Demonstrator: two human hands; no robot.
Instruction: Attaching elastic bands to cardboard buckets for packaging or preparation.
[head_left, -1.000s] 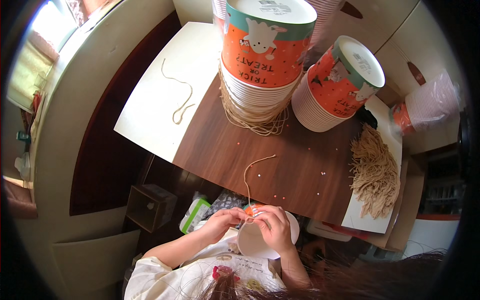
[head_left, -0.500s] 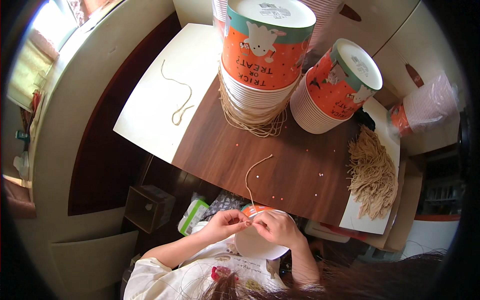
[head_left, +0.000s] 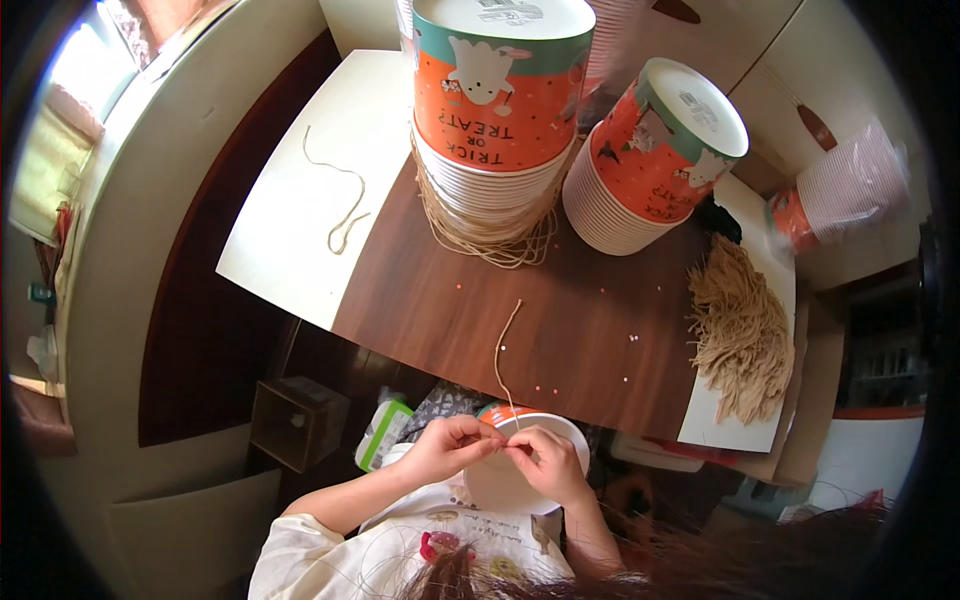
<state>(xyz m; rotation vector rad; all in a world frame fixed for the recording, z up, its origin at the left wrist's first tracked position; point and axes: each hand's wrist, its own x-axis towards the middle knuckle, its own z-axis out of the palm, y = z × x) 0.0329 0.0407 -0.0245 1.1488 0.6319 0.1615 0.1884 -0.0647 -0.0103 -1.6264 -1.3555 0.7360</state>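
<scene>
A paper bucket (head_left: 492,490), white inside with an orange printed outside, rests in my lap with its mouth up. Above its opening my left hand (head_left: 455,447) and my right hand (head_left: 548,464) meet, both closed in a fingertip pinch. A thin tan cord (head_left: 499,350) lies on the table and comes down over the bucket's far rim to my fingers. The stretch of cord between the fingertips is mostly hidden, so I cannot make out a knot.
Upside-down stacks of orange buckets, a tall stack (head_left: 495,110) and a shorter one (head_left: 640,170), stand on the brown table (head_left: 440,330). Cords circle the tall stack's base. A bundle of cut cords (head_left: 742,335) lies at right, a loose cord (head_left: 350,190) at left.
The view has shifted slightly, so the table's things appear farther left. My hands remain pinched together over the bucket, and the cord on the table has straightened a little.
</scene>
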